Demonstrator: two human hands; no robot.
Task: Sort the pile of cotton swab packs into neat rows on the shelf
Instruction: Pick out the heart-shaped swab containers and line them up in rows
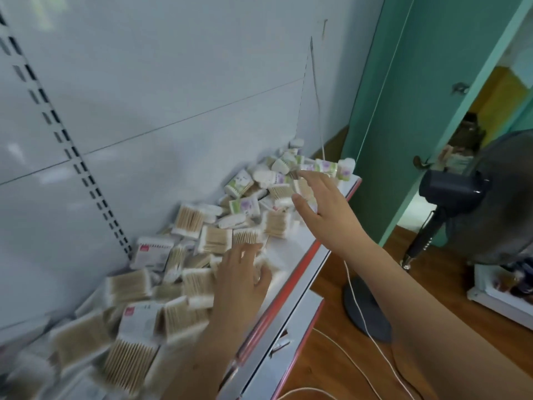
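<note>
Packs: the pile of cotton swab packs lies jumbled along your shelf, against the white back panel.
Left hand: your left hand rests flat on the packs, fingers spread, gripping nothing.
Right hand: your right hand reaches over the far packs, fingers wide and loose.
Beside: a black fan stands on the wooden floor.

Tan-and-white swab packs, red-edged white shelf, teal door.
</note>
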